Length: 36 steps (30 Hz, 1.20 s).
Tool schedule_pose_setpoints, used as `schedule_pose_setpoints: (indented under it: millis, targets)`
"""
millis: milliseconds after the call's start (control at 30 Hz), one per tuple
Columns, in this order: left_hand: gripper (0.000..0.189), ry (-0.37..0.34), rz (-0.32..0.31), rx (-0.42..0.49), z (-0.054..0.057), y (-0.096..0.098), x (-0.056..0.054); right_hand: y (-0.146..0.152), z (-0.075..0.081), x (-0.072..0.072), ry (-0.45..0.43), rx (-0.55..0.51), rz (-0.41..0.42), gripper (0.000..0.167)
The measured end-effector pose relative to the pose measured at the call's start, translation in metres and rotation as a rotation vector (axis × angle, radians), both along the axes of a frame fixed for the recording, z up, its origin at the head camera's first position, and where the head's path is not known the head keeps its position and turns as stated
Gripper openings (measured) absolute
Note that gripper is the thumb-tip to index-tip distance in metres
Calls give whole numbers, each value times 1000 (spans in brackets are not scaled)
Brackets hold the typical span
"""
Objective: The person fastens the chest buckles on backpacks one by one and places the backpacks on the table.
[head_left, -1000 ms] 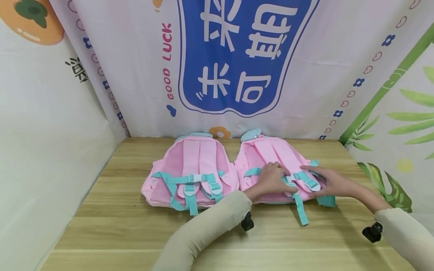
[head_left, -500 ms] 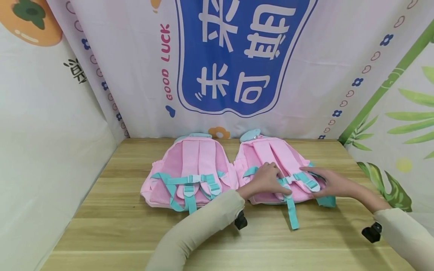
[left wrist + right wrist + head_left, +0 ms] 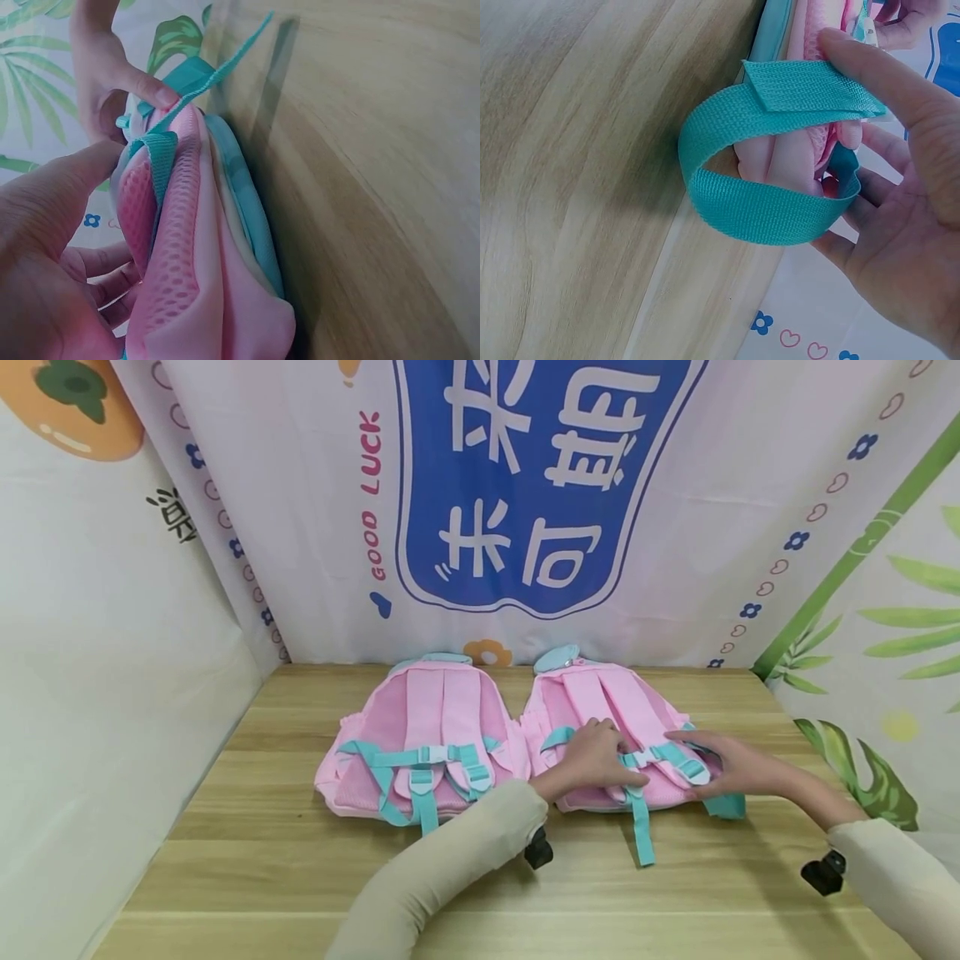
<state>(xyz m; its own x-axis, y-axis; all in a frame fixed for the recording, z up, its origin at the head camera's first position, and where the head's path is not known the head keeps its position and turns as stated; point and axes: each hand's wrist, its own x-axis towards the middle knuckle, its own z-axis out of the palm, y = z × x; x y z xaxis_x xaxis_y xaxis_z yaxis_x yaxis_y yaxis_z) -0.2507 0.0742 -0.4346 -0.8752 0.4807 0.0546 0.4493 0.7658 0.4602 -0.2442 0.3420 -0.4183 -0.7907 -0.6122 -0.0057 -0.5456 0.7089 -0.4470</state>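
Observation:
Two pink backpacks lie back side up, side by side. The right backpack (image 3: 555, 702) has pink shoulder straps (image 3: 633, 706), teal webbing and a white buckle (image 3: 642, 757) joining a teal cross strap. My left hand (image 3: 592, 760) holds the lower end of its left shoulder strap, thumb at the bottom and fingers along the side; a teal strap tail (image 3: 642, 835) hangs below. My right hand (image 3: 731, 766) grips the lower right shoulder strap from the side. In the right wrist view a teal webbing loop (image 3: 761, 217) hangs beside the fingers, partly hiding the grip.
The left backpack (image 3: 386, 714), its teal cross strap buckled, lies against the right one. Both are on a wood-grain table (image 3: 247, 835) near its back edge. A printed cloth (image 3: 315, 568) hangs behind, with more cloth at both sides.
My left hand has shifted slightly left, bringing the strap end along; the teal tail has swung left and hangs straighter. My right hand stays nearly still.

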Motion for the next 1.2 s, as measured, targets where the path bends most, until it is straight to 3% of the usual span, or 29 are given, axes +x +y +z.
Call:
schedule_pose_setpoints:
  millis: [200,567,733,1000,1200]
  targets:
    - [36,-37,9,51,3,0,1,1,3,0,7,15,7,86]
    - [27,-4,30,219,0,-8,2,2,0,-3,-15,43,-14,88]
    - [22,-32,24,174,3,-5,0,0,1,-4,-11,41,-3,88]
    - [33,-46,56,79,6,3,0,-1,5,-2,-34,35,5,87]
    - [26,2,50,55,6,3,0,0,5,-1,-42,52,-7,87]
